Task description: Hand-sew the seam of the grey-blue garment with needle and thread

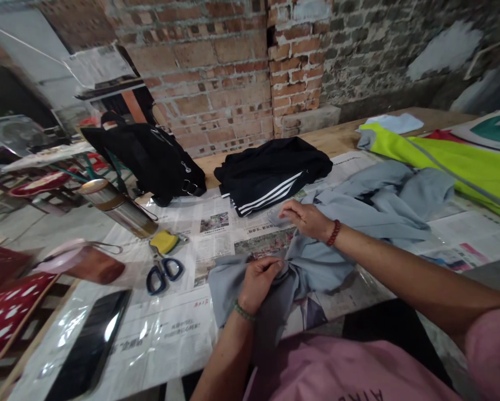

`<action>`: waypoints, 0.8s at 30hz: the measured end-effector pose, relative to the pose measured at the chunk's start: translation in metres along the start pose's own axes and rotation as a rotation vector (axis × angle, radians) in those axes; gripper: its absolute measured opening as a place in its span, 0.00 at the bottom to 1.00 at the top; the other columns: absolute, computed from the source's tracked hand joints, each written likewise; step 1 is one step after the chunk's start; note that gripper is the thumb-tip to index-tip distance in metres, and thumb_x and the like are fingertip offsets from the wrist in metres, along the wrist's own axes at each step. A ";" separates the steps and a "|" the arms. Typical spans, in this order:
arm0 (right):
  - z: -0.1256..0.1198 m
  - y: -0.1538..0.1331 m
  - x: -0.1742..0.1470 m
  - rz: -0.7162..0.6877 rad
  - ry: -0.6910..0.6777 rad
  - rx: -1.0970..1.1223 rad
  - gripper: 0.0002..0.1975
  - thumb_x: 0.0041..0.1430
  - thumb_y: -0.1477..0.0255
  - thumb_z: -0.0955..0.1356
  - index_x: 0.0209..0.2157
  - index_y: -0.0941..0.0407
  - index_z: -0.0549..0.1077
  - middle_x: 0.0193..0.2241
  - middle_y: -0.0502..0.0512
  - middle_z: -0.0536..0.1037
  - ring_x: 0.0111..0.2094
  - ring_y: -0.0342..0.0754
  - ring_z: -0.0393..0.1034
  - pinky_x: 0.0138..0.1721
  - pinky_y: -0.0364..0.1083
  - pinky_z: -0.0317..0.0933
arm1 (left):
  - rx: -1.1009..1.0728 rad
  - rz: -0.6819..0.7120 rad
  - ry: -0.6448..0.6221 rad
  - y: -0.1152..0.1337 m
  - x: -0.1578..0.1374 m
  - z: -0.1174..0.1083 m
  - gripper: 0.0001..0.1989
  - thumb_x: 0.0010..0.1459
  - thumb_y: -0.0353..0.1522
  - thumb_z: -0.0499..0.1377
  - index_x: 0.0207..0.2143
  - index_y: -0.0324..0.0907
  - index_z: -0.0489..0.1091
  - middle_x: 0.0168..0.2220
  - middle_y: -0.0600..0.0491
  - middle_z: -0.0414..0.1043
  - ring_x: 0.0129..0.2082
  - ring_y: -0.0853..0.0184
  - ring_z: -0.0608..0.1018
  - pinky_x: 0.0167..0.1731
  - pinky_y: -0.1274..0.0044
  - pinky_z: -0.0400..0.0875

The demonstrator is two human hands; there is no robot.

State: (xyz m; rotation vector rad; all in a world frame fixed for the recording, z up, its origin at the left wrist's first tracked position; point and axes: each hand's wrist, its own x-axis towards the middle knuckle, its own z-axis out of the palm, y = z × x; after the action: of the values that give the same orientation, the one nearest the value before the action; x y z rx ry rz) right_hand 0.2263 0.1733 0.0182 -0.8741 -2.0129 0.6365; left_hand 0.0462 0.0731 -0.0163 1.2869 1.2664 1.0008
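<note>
Our left hand (257,281) pinches the grey cloth (327,270), thumb against fingers. Our right hand (306,220) is curled over it; we cannot tell whether it grips anything. Cloth lies bunched on newspaper (183,320), near the black garment (270,170).

The head camera faces forward and down, close above the table (346,135). A brick wall (208,67) spans the upper frame.

Matt grey cloth (326,266), shiny metal flask (121,209), rough brick wall (216,64).
</note>
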 end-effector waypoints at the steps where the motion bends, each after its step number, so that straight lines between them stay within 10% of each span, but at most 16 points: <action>1: -0.003 0.004 0.003 -0.031 0.003 -0.072 0.07 0.62 0.69 0.59 0.36 0.54 0.65 0.33 0.53 0.76 0.36 0.46 0.72 0.40 0.45 0.62 | 0.005 -0.001 0.000 0.000 0.000 0.000 0.07 0.47 0.34 0.61 0.24 0.39 0.76 0.22 0.55 0.73 0.25 0.69 0.70 0.29 0.78 0.64; 24: -0.086 0.036 0.079 -0.153 0.249 -0.527 0.09 0.61 0.71 0.57 0.37 0.57 0.66 0.30 0.56 0.76 0.31 0.48 0.71 0.34 0.45 0.61 | 0.055 0.011 -0.028 0.001 0.001 -0.002 0.09 0.48 0.35 0.60 0.25 0.38 0.76 0.22 0.54 0.73 0.25 0.68 0.71 0.28 0.78 0.66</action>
State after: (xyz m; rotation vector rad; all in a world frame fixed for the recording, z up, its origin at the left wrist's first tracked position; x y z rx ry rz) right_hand 0.2785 0.2668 0.0777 -1.0286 -2.0173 -0.1002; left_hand 0.0445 0.0740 -0.0148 1.3473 1.2744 0.9578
